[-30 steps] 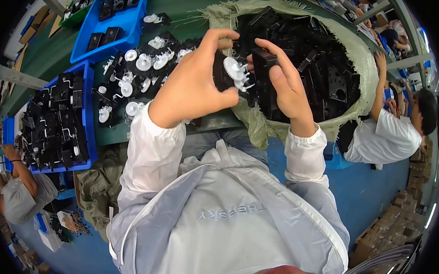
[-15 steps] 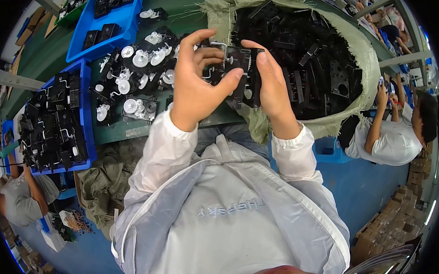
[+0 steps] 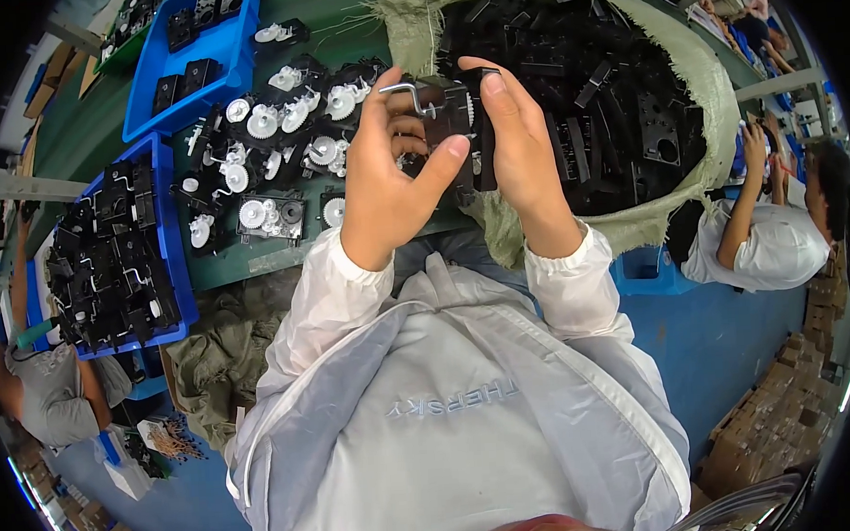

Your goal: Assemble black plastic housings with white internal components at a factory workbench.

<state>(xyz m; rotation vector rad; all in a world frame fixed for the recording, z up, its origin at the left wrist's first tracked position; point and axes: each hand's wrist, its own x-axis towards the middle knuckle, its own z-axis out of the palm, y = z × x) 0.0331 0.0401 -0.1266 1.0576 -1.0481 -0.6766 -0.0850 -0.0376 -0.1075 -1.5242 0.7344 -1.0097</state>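
Above the table's front edge, a black plastic mechanism housing (image 3: 448,118) is held up between my two hands. A bent metal wire crank (image 3: 414,95) sticks out of its left side, and a pale gear edge shows near its right side. My left hand (image 3: 382,186) closes on the housing's left and near side, thumb across the front. At the right, my right hand (image 3: 522,155) has its fingers round the far edge of a dark, flat part against the housing. Whether that part is separate or joined, I cannot tell. Both palms' inner contacts are partly hidden.
Left of my hands lie several black mechanisms with white gears (image 3: 264,120) on the green table (image 3: 242,261). Blue bins (image 3: 169,250) of black units stand further left. A woven sack (image 3: 719,106) of black plastic parts lies at right. People work on both sides.
The housing has turned slightly in my hands, and the wire crank now shows more plainly at its left. My left hand has shifted a little downward and right. The view has tilted a little.
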